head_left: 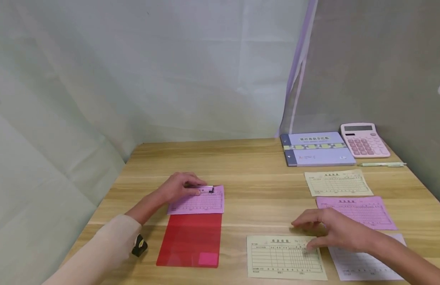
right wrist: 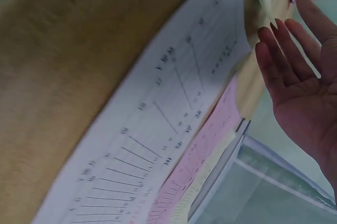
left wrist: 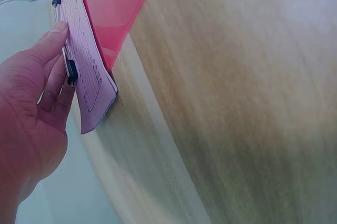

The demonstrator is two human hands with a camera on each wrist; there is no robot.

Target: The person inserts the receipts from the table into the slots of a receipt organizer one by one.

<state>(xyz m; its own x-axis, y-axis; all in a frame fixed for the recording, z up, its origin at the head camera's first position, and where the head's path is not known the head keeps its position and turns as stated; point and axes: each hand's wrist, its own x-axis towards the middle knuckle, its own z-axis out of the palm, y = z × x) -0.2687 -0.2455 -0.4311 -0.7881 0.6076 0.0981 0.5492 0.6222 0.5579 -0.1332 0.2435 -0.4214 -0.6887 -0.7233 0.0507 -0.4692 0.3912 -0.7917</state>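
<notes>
A red translucent clipboard point(head_left: 195, 241) lies on the wooden table with a pink receipt form point(head_left: 196, 204) across its top end. At that end my left hand point(head_left: 178, 187) pinches the metal clip point(head_left: 205, 186); in the left wrist view the thumb presses on the clip, with fingers behind it. My right hand point(head_left: 339, 229) is over the right edge of a pale yellow receipt form point(head_left: 282, 257), fingers extended and apart from the thumb. Whether the thumb touches that form I cannot tell. In the right wrist view the palm point(right wrist: 305, 103) holds nothing.
On the right lie another yellow form point(head_left: 337, 183), a pink form point(head_left: 366, 213) and a white form point(head_left: 369, 265). Farther back are a blue account book point(head_left: 317, 154), a pink-and-white calculator point(head_left: 364, 140) and a pen point(head_left: 381, 164). A small black object point(head_left: 139, 245) sits beside the left sleeve.
</notes>
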